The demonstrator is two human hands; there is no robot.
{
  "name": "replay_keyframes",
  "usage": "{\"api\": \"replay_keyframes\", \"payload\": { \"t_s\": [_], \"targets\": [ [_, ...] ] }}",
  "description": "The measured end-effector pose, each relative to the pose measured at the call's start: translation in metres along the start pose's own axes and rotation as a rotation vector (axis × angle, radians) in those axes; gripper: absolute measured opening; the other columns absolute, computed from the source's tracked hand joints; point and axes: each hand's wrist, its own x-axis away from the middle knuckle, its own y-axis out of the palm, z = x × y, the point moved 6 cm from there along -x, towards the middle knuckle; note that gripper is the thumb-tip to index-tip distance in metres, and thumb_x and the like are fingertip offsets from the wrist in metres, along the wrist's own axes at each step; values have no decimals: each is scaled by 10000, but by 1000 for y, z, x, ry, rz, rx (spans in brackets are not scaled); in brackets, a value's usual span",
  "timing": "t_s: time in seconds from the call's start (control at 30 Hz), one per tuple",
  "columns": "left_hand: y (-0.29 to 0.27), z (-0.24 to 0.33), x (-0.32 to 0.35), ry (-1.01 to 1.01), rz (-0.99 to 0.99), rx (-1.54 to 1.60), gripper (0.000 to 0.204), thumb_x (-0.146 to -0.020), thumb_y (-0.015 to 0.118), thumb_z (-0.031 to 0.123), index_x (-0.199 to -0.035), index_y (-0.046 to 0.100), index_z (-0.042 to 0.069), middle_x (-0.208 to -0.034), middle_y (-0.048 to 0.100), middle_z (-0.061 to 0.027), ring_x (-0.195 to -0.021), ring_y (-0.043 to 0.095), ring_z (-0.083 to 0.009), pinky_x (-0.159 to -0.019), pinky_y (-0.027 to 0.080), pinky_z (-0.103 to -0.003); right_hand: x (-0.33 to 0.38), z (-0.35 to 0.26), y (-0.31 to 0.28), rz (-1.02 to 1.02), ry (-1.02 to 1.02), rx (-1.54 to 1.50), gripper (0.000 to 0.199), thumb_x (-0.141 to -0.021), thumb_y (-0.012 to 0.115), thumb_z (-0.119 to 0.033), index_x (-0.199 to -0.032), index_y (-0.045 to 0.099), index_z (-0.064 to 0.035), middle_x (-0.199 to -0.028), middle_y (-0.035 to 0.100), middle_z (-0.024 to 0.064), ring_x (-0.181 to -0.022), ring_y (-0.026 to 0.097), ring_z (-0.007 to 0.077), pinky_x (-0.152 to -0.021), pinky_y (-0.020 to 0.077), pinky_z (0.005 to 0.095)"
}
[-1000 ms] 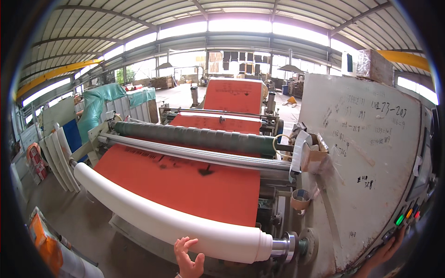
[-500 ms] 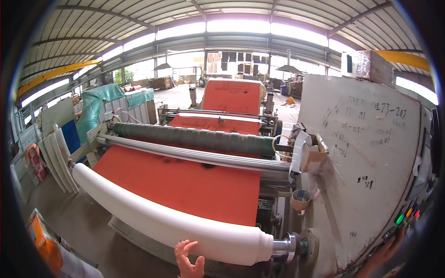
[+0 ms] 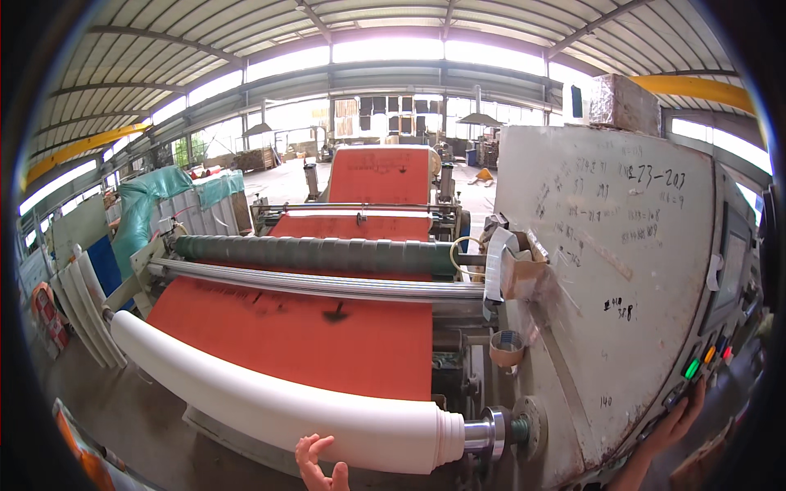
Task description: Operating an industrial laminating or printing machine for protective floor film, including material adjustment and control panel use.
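A thick white roll lies across the near side of the machine on a shiny metal shaft. My left hand is at the roll's front lower side, fingers spread and holding nothing; whether the fingertips touch the roll I cannot tell. Behind the roll a red sheet with dark smudges and a black arrow mark runs up under a dark green roller. At the far right my right hand reaches up, fingers stretched, beside the lit green button on the machine's side panel.
A tall grey cabinet with handwriting stands on the right. A cardboard box and a tape roll sit against it. White boards lean at the left. A ribbed metal bar crosses before the green roller.
The view has shifted to the right, bringing more of my right arm and the button panel into sight. The black arrow mark on the red sheet has moved nearer and now shows below the metal bar.
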Motion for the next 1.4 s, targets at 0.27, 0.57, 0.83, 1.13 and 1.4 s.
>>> {"api": "replay_keyframes", "payload": {
  "t_s": [0.27, 0.57, 0.83, 1.13, 1.4],
  "targets": [
    [0, 3, -1, -24, -26, -39, 555, -938, 560, 488, -1211, 591, 6, -1249, 574, -180, -1250, 454, -375, -1079, 319, -488, 0, -21, 7, 21, 79, -63, 380, -1020, 391, -62, -1377, 452, 54, -1421, 473, 152, -1316, 438, 241, -1120, 288, 359],
    [-5, 5, 4, -35, 2, -71, 442, -891, 639, 312, -1219, 585, 21, -1266, 550, -188, -1243, 456, -382, -1067, 339, -484, 1, -2, 7, 9, 38, -34, 390, -1021, 400, -56, -1394, 439, 50, -1424, 470, 151, -1308, 451, 246, -1108, 318, 354],
    [-2, 5, 2, -24, -41, -47, 443, -848, 657, 233, -1225, 569, 19, -1290, 506, -203, -1225, 459, -387, -1027, 381, -477, 8, 26, 4, 18, 71, -172, 406, -1039, 390, -101, -1411, 409, 59, -1450, 445, 155, -1324, 436, 244, -1124, 304, 360],
    [-4, 8, 0, 7, -10, -4, 472, -844, 654, 218, -1246, 533, 3, -1261, 536, -193, -1215, 474, -378, -1043, 374, -464, 1, 16, 2, -20, 52, -125, 405, -1045, 385, -119, -1408, 408, 61, -1450, 441, 157, -1331, 428, 249, -1130, 299, 369],
    [-6, 7, 1, -9, -43, -6, 465, -858, 653, 195, -1256, 520, -6, -1268, 527, -191, -1226, 469, -359, -1031, 404, -452, 4, 0, -1, 5, 96, -78, 397, -1025, 412, -113, -1389, 436, 43, -1413, 473, 152, -1323, 423, 253, -1120, 285, 367]
  ]
}}
